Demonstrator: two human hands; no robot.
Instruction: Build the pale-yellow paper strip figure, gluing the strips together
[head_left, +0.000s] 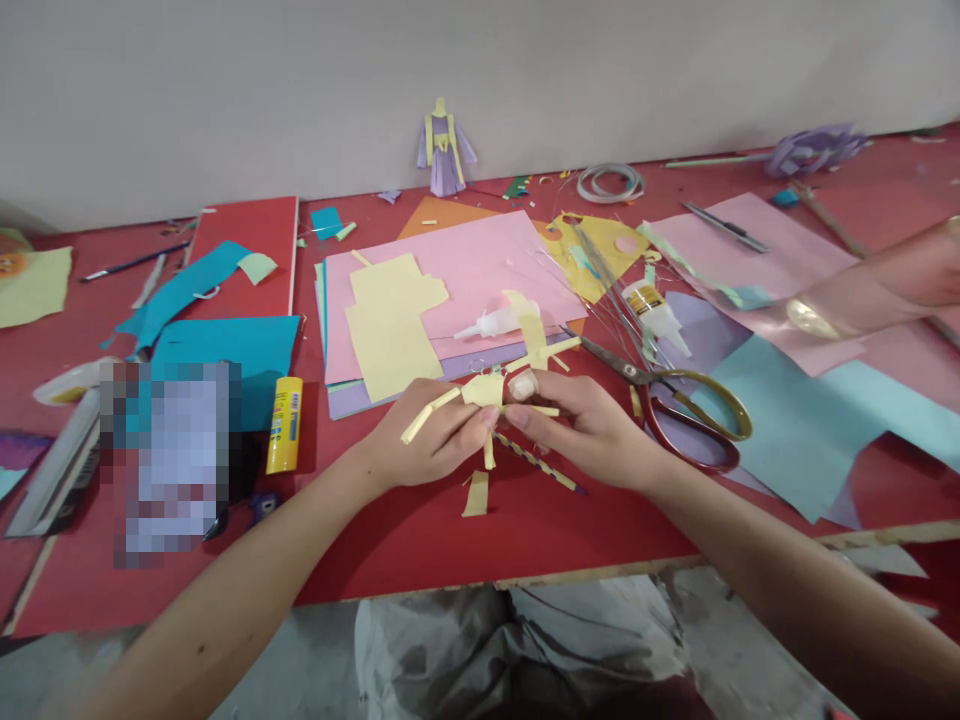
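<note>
Head view, far left to right: teal paper (266, 345) lay in front of a red board (262, 240); yellow glue stick (284, 425) sat near its lower right corner. Next, pale yellow sheet (394, 325) lay on pink paper (495, 245). Left hand (431, 435) pinched the yellow paper piece (484, 390) between thumb and fingers, at its left side; purple paper doll (444, 150) stood by the wall behind. Piece was between both hands, above the table, strips sticking out. Striped pencil (544, 464) lay just below. Right hand (577, 425) had thumb and fingertips closed on its right side. Scissors (634, 374) lay just beyond, blades apart. At far right, another person's forearm (862, 295), blurred.
</note>
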